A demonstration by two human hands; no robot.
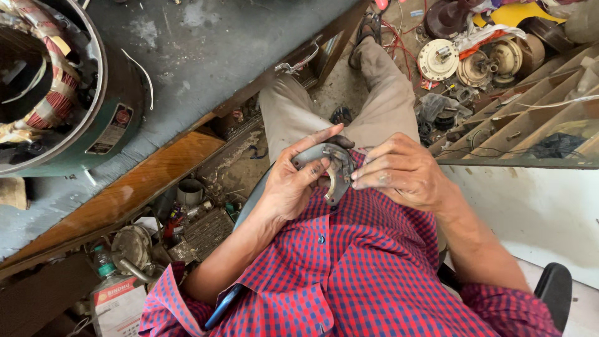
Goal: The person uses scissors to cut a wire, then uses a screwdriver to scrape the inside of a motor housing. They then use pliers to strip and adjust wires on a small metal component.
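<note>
This is a cluttered motor repair workshop: a stripped motor stator (pixel 43 87) with copper windings sits on the worn workbench (pixel 206 56), and fan motor parts (pixel 480 59) litter the floor.

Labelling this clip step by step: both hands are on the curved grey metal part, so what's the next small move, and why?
Probably turn the curved grey metal bracket a little in the left hand. That hand's grip cradles it from below, while the right hand's fingertips only rest on its edge, so the far face is hidden.
</note>
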